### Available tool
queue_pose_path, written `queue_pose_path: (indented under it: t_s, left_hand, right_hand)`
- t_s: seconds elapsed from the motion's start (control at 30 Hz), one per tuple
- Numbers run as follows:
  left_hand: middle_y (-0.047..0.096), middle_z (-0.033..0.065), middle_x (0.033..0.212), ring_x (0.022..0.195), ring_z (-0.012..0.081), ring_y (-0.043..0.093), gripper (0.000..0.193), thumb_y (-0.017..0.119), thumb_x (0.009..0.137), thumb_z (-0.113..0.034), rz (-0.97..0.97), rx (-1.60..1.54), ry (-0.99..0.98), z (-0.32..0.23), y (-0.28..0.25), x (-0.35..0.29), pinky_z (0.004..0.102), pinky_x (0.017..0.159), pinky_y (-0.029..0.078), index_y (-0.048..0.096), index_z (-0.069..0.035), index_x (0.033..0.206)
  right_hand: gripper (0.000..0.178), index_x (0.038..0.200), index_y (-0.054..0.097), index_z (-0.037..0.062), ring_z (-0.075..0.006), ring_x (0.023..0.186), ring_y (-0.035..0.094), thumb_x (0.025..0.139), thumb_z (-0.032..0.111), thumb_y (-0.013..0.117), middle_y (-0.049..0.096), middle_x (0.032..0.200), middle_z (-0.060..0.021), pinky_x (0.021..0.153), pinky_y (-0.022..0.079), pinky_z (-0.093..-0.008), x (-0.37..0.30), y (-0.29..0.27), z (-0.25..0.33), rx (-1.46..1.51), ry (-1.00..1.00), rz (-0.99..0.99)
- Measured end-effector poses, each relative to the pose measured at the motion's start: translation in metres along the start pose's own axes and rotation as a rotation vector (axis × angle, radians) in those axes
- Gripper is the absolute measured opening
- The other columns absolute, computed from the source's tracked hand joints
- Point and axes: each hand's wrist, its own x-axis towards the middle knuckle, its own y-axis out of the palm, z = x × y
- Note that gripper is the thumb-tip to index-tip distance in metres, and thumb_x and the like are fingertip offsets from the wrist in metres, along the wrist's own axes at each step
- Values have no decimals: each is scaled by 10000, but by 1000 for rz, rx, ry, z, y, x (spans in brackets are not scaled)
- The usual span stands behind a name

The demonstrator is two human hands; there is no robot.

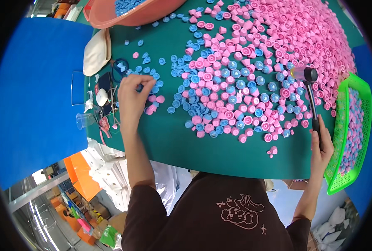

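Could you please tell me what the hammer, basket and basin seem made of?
Hammer: shaft probably metal, by its shiny streak; black end perhaps rubber, looking dull. Basket: likely plastic, glossy with moulded holes. Basin: likely plastic, with smooth, soft sheen.

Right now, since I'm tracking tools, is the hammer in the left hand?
No, the hammer is in the right hand.

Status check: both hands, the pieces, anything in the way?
Left hand near blue pieces, grip unclear. Right hand grips mallet, its head over pink pieces. Green basket close beside right hand, may crowd it.
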Motion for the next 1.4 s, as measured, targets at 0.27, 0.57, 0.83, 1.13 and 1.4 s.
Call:
queue_pose_path:
  t_s: [0.27, 0.57, 0.83, 1.13, 1.4]
  left_hand:
    - [639, 95, 861, 820, 259, 601, 195, 757, 760, -118, 70, 103, -46, 9, 13, -8, 350, 724, 471, 665, -38, 914]
    - [637, 56, 873, 741, 153, 574, 174, 734, 809, -92, -31, 38, 99, -8, 33, -32, 275, 664, 459, 654, -28, 949]
    - [641, 53, 873, 668, 117, 558, 223, 737, 818, -99, 73, -9, -127, -3, 27, -31, 256, 620, 450, 676, -15, 1016]
    - [667, 26, 880, 774, 127, 569, 279, 774, 761, -85, 14, -151, 95, -96, 32, -5, 289, 670, 458, 695, -60, 1027]
    - [671, -7, 994, 812, 217, 556, 307, 777, 703, -90, 388, -350, 618, -177, 82, -19, 358, 759, 423, 647, -118, 980]
  right_hand:
    - [394, 1294, 582, 14, -75, 653, 436, 901, 35, 605, 530, 818, -19, 575, 342, -211, -8, -7, 14, 34, 5, -40]
    - [393, 1258, 604, 0, -138, 699, 488, 875, 72, 654, 539, 805, -67, 631, 392, -254, -22, -18, 22, -37, -12, 58]
    - [420, 1269, 613, 48, -146, 648, 463, 854, -12, 639, 513, 773, -67, 590, 386, -279, -12, -9, 17, -140, 4, 48]
    - [404, 1265, 607, 17, -136, 667, 479, 863, 26, 647, 537, 767, -51, 597, 382, -267, -20, -13, 6, 7, -87, -31]
    - [397, 1257, 610, 5, -140, 684, 493, 866, 53, 659, 556, 776, -55, 607, 387, -260, -38, -13, 9, 130, 21, 77]
